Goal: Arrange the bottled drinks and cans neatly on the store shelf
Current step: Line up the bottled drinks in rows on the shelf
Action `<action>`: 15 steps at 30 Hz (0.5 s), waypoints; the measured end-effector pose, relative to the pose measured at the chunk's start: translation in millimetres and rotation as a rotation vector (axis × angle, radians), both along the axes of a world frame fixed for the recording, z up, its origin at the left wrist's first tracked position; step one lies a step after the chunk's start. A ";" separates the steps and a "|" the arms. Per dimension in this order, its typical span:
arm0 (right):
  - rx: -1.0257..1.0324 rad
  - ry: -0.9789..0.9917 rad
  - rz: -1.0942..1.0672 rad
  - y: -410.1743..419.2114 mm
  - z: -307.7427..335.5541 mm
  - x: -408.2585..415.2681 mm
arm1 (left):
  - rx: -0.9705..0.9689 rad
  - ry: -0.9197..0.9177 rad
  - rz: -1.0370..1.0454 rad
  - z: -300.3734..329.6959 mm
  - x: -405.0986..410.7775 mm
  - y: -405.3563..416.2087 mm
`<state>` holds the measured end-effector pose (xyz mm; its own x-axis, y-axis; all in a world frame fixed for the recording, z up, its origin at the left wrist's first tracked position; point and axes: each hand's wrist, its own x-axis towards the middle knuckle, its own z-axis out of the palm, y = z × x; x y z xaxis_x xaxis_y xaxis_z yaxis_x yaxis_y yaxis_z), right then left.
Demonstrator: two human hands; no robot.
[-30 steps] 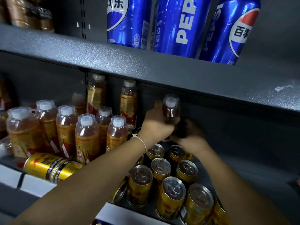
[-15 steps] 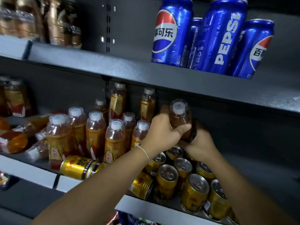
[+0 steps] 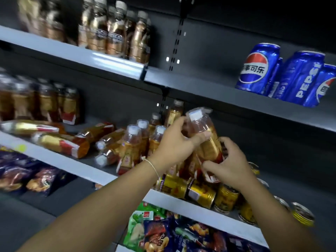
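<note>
Both hands are gripping one tilted bottle (image 3: 205, 137) at frame centre: left hand (image 3: 174, 144) near neck, right hand (image 3: 229, 160) at base.

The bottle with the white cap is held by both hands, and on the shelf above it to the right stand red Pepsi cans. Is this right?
Not quite: the Pepsi cans are blue, not red, as the head view shows. The rest holds: the left hand and the right hand both hold the bottle with the white cap.
</note>
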<state>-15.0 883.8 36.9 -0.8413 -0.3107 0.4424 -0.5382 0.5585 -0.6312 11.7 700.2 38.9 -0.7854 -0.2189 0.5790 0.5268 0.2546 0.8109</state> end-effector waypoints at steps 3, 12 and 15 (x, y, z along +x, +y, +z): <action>-0.061 -0.151 0.123 -42.8 -3.1 22.2 | -0.001 0.013 0.068 -2.1 31.1 -37.9; -0.258 -0.535 0.492 -179.4 -36.9 63.0 | -0.038 -0.166 0.172 -14.4 118.7 -166.5; -0.288 -0.635 0.608 -222.9 -45.1 76.5 | 0.037 -0.230 0.177 -16.4 143.3 -200.2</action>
<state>61.4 660.9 -8.1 -0.6809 -0.7277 0.0826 -0.1931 0.0696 -0.9787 155.1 500.0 22.5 -0.8428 -0.3818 0.3795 0.2782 0.2945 0.9142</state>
